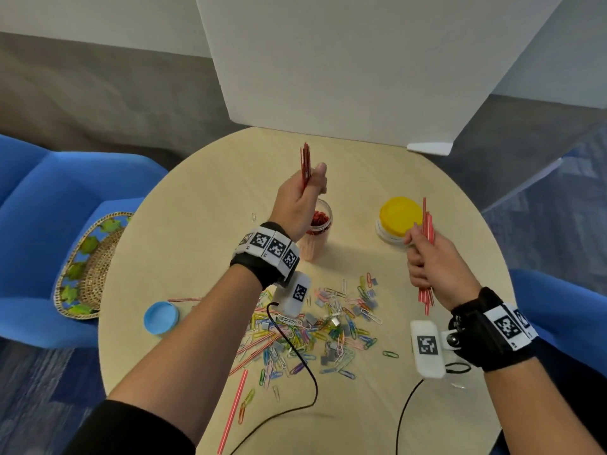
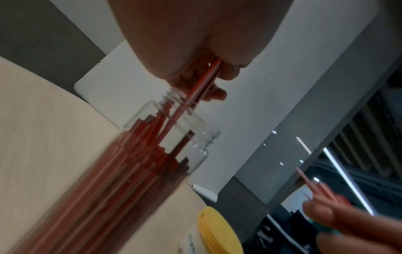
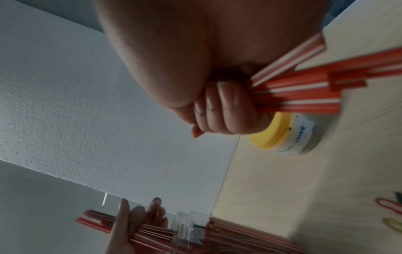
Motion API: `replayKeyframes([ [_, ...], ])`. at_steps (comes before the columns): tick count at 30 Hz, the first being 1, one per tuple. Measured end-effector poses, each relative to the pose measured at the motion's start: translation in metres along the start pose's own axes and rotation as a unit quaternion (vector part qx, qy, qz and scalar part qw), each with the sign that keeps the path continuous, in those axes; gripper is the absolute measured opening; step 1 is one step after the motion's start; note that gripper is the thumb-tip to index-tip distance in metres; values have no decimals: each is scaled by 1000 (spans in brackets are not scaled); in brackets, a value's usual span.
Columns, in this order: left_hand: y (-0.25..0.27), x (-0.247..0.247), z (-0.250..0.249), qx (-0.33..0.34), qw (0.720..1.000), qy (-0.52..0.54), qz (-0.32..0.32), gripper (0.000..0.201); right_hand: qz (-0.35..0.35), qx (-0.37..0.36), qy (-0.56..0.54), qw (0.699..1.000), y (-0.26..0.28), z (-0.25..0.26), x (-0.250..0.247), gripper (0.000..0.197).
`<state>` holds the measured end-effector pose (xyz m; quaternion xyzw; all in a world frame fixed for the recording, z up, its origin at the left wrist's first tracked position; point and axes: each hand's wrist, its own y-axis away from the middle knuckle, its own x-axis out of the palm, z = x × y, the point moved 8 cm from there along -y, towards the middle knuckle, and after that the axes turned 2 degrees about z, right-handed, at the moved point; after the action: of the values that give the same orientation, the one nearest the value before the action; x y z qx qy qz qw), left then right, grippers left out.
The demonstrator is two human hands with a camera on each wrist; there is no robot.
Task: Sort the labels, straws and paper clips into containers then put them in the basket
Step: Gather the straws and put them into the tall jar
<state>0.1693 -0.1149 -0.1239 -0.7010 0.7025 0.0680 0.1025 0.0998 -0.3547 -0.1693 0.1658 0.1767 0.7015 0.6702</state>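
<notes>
Clear jar (image 1: 317,233) holds red straws (image 1: 319,217); yellow-lid tub (image 1: 399,218) closed.

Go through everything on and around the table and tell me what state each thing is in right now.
Left hand: grips a straw bundle over the clear jar.
Right hand: grips another straw bundle.
Clear jar: open, upright, holding straws.
Yellow-lidded jar: closed, upright.
Blue lid: off, lying on the table.
Paper clips: loose, unsorted.
Basket: on the chair, no containers visible in it.
</notes>
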Motion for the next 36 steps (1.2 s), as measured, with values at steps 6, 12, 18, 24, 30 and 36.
replayKeyframes([
  [6,-9,-6,18,41,989,-140,-9,38,-1,-31,-11,999,-8,23,1,29],
  [12,-6,-14,17,44,984,-172,6,25,6,-23,5,1000,-10,18,3,29],
  [18,3,-35,2,86,984,-155,3,19,10,-23,14,1000,-10,15,3,29],
  [24,7,-32,-11,138,972,-190,17,18,13,-51,19,998,-13,34,5,29],
  [30,12,-37,-11,147,974,-171,0,51,19,-66,38,997,-15,45,10,30],
  [36,11,-33,-25,213,947,-239,-7,26,35,-70,31,996,-13,42,16,30],
])
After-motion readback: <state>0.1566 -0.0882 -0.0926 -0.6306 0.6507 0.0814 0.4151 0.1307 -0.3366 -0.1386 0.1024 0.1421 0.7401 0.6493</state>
